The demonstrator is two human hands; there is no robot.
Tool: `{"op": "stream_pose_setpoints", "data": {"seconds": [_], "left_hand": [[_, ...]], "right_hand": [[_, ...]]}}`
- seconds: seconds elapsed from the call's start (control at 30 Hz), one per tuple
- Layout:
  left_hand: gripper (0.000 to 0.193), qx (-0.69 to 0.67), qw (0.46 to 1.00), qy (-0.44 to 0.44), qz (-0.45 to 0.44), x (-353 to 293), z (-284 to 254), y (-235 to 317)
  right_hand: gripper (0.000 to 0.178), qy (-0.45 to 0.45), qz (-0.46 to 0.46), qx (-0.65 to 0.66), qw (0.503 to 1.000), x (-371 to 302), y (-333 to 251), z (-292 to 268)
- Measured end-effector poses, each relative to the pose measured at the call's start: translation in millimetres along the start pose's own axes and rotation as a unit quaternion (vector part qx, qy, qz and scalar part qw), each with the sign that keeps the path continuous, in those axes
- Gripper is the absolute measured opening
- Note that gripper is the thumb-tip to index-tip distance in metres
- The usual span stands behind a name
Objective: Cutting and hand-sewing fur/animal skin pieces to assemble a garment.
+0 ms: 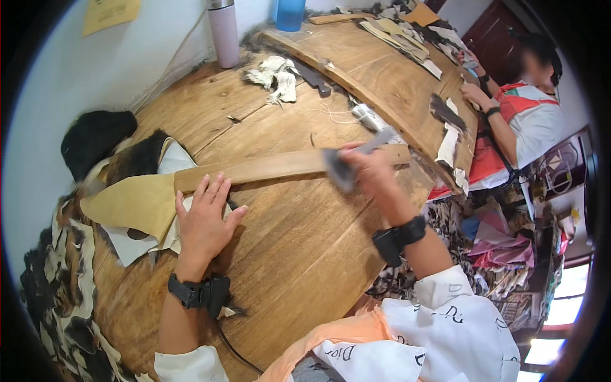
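Note:
My left hand (205, 223) lies flat with its fingers spread, fingertips on the left end of a long wooden strip (273, 167). Beside that hand, a yellow pattern piece (137, 198) rests on white-backed fur hide pieces (125, 245). In my right hand (375, 175), closed around it, is a grey hand tool (340, 170) with a broad rounded head. Motion blurs the tool, so its exact kind cannot be made out. It is over the right part of the strip; whether it touches the wood is unclear.
Black fur (95, 143) and hide scraps (79, 280) pile up at the left. A pink bottle (224, 35) and a blue cup (290, 14) stand at the back. White scraps (278, 77) lie on the wooden table (286, 254). A raised wooden edge (375, 105) separates a co-worker's side (509, 108).

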State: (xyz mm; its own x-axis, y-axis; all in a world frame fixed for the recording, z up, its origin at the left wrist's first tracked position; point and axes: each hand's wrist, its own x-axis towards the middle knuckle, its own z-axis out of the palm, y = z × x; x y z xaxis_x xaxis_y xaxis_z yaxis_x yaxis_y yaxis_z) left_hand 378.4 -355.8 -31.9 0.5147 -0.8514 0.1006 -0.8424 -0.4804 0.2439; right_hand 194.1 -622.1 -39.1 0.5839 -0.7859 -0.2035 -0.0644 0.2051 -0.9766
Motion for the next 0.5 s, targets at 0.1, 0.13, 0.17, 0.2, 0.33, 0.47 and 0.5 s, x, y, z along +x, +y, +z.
{"op": "stream_pose_setpoints", "data": {"seconds": [0.1,0.13,0.17,0.2,0.33,0.47,0.5], "left_hand": [[0.055,-0.003,1.0,0.014,0.013,0,-1,3],[0.056,0.001,1.0,0.012,0.011,2,0,3],[0.056,0.001,1.0,0.011,0.009,2,1,1],[0.057,0.0,1.0,0.005,0.01,2,2,0],[0.058,-0.018,1.0,-0.013,0.006,-4,2,-10],[0.059,-0.012,1.0,-0.019,0.007,-3,-1,-6],[0.059,-0.01,1.0,-0.018,0.01,-2,0,-6]], "right_hand": [[0.014,0.209,-0.118,-0.071,0.968,3,-17,-76],[0.012,0.228,-0.088,-0.083,0.966,-5,-29,-73],[0.012,0.227,-0.087,-0.084,0.966,-6,-29,-68],[0.013,0.176,-0.103,-0.014,0.979,-6,-28,-59],[0.021,0.047,-0.09,0.093,0.99,-11,-34,6],[0.026,-0.071,0.019,0.057,0.996,-4,-40,10],[0.026,-0.072,0.019,0.057,0.996,-2,-38,12]]}}
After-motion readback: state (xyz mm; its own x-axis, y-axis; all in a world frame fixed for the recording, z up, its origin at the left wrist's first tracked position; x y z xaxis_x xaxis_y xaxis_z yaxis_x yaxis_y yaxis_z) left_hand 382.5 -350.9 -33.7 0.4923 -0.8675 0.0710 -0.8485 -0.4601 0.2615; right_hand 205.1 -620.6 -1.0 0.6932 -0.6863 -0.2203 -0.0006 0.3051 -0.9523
